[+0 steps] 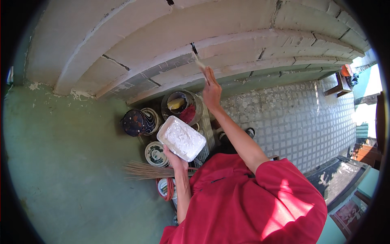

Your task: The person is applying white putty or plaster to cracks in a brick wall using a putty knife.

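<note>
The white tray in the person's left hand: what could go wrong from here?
Only the left hand seems to support the white tray, so a tilt might spill the white material onto the red shirt. The right hand holds a pale tool up at the wall, so anything on it could drip. The twig broom sticks out beside the left forearm and might get knocked.

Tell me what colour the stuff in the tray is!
The stuff is white, seen best in the head view.
</note>
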Demonstrator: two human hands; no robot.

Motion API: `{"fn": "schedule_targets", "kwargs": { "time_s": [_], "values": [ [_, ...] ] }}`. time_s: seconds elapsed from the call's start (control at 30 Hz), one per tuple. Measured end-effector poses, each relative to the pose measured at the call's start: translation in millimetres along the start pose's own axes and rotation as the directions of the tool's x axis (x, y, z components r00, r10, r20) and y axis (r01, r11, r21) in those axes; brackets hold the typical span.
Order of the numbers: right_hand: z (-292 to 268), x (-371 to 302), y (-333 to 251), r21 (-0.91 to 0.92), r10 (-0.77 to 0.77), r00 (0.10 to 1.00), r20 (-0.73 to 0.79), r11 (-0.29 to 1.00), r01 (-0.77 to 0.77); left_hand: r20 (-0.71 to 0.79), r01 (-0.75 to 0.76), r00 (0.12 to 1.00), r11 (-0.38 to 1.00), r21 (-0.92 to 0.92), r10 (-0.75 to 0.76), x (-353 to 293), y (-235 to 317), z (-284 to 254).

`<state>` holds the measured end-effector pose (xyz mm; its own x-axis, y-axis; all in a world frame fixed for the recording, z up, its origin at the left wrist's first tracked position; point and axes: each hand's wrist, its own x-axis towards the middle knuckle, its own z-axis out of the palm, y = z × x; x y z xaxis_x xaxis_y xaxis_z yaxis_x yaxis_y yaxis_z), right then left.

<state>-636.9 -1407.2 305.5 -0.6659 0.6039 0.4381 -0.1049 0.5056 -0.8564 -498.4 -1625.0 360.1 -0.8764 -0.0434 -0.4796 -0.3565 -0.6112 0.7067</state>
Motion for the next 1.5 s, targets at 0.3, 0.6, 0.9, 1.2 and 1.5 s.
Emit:
{"fn": "schedule_targets", "kwargs": {
  "time_s": [0.3, 0.6, 0.9, 1.2, 1.5],
  "values": [
    [-34, 51, 1, -0.343, -0.276, 0.944, -0.183, 0.917, 0.202, -0.002, 0.022, 1.0, 1.0, 0.006, -0.022, -6, 0, 3],
    [2, 50, 55, -0.474, -0.279, 0.959, -0.047, 0.852, 0.224, -0.031, 0.023, 0.999, 0.999, 0.025, -0.022, -6, -6, -3],
    [-20, 8, 45, 0.166, 0.151, 0.98, -0.126, 0.978, -0.129, -0.04, 0.042, 0.998, 0.999, 0.021, -0.042, -4, -9, 1],
    [-7, 73, 8, 0.944, 0.718, 0.623, 0.311, -0.156, -0.291, 0.041, 0.087, 0.995, 0.996, 0.009, -0.088, 5, -15, 11],
    [-25, 61, -52, 0.857, 0.68, 0.715, 0.163, 0.261, -0.444, 0.076, 0.091, 0.993, 0.995, -0.039, -0.087, 9, -15, 12]
  ]
}}
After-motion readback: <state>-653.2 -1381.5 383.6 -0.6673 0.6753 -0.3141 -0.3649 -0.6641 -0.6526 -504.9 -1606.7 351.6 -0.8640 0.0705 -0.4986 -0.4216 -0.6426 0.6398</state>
